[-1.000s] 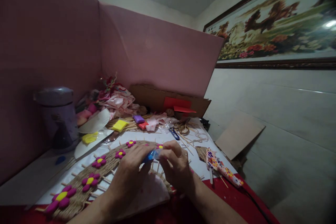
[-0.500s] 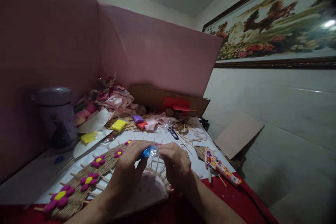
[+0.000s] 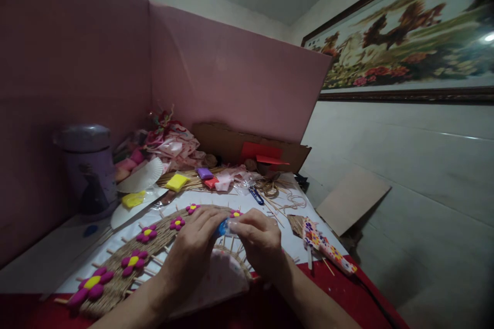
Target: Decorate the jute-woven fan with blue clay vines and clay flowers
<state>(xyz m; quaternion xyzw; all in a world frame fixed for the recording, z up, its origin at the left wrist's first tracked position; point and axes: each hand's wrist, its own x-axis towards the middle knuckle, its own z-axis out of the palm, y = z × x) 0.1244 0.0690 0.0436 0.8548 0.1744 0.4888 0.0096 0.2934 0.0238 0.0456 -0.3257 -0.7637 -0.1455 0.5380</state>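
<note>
My left hand (image 3: pixel 193 249) and my right hand (image 3: pixel 259 240) meet over the table and both pinch a small blue packet in clear wrap (image 3: pixel 223 226) between their fingertips. Under them lies a woven twine arch on wooden sticks (image 3: pixel 127 272), dotted with magenta clay flowers with yellow centres (image 3: pixel 133 260). A pale half-round paper piece (image 3: pixel 224 280) lies inside the arch, partly hidden by my left wrist.
Yellow (image 3: pixel 176 182), purple (image 3: pixel 204 172) and red clay packs lie farther back beside paper plates (image 3: pixel 142 177) and a purple jar (image 3: pixel 88 167). A flower-painted strip (image 3: pixel 328 249) lies at right, a cardboard box (image 3: pixel 247 146) behind. Pink boards wall off the left and back.
Both hands stayed together on the blue packet, shifting only slightly; less of the packet shows between the fingers now. The view shifted a little.
</note>
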